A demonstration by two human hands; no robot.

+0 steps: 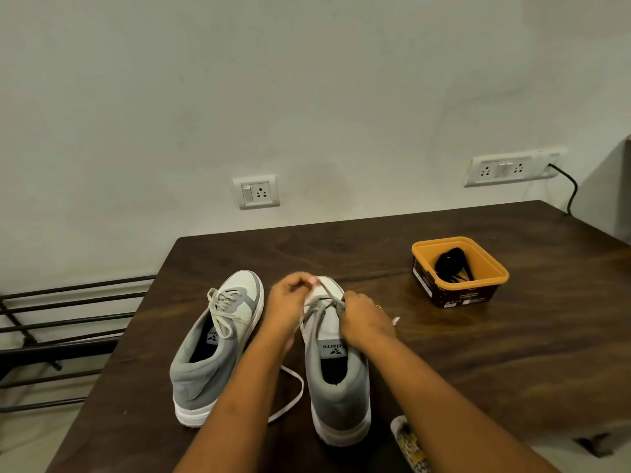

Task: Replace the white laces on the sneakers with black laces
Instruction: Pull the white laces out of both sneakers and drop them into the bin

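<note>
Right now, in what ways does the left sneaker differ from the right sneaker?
The left sneaker has its lace criss-crossed through the eyelets; on the right sneaker the white lace is partly loosened, one end trailing on the table. Nobody touches the left sneaker; the left hand and right hand both pinch the right sneaker's lace. Both sneakers are grey and white, upright, toes pointing away.

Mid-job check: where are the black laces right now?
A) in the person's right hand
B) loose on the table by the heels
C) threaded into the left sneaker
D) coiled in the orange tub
D: the black laces lie inside the orange tub; the left hand and right hand hold only the white lace of the right sneaker.
</note>
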